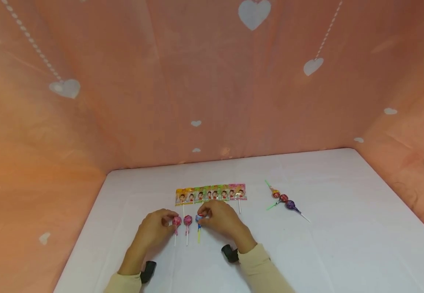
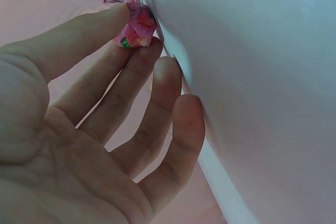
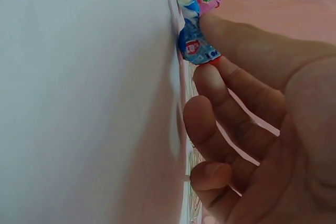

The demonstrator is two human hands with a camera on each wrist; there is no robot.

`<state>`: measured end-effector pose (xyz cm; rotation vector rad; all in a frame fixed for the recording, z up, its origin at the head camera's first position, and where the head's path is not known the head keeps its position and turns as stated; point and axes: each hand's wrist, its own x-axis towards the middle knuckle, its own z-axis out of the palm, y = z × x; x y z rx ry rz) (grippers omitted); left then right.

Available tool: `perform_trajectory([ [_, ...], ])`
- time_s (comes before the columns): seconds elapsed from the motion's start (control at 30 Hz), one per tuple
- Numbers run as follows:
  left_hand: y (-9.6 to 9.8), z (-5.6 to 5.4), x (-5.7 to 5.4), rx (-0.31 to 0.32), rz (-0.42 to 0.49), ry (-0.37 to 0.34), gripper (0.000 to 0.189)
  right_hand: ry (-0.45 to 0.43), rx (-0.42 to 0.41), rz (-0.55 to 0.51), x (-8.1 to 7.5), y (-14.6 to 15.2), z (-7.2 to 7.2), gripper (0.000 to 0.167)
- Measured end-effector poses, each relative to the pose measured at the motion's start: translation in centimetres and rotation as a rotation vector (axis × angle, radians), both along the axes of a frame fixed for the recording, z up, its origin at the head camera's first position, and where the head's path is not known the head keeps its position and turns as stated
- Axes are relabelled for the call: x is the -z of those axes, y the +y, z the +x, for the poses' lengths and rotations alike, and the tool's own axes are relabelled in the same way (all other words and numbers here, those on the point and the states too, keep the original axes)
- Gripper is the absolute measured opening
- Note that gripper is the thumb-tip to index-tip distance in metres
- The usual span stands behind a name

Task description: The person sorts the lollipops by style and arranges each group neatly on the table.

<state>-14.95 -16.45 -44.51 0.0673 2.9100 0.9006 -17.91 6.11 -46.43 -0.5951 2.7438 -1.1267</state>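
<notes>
On the white table, my left hand (image 1: pixel 155 228) pinches the head of a pink-wrapped lollipop (image 1: pixel 176 221) between thumb and fingers, its white stick pointing toward me. My right hand (image 1: pixel 223 219) has thumb and fingertips on a blue-wrapped lollipop (image 1: pixel 198 219) with a yellow stick. Between these two lies another pink lollipop (image 1: pixel 187 220), touched by neither hand. All three stand side by side with heads away from me. In the left wrist view the pink wrapper (image 2: pixel 137 29) sits at the fingertips, and in the right wrist view the blue wrapper (image 3: pixel 195 43) does.
Behind the hands runs a row of flat-packed lollipops (image 1: pixel 201 194) in orange, green and pink wrappers, partly covered by the right hand. Farther right lie an orange-yellow lollipop (image 1: pixel 275 194), a red one (image 1: pixel 283 198) and a purple one (image 1: pixel 291 204). Pink heart-patterned cloth (image 1: pixel 215 81) walls the table.
</notes>
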Motion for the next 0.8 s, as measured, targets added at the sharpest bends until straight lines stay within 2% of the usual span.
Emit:
perform_trajectory([
  [0.23, 0.06, -0.25, -0.30, 0.001, -0.009, -0.003, 0.027, 0.008, -0.005, -0.006, -0.18, -0.15, -0.10, 0.017],
  [0.8, -0.05, -0.14, 0.22, 0.021, -0.024, 0.025, 0.028, -0.009, 0.028, 0.007, -0.68, 0.47, 0.64, 0.022],
])
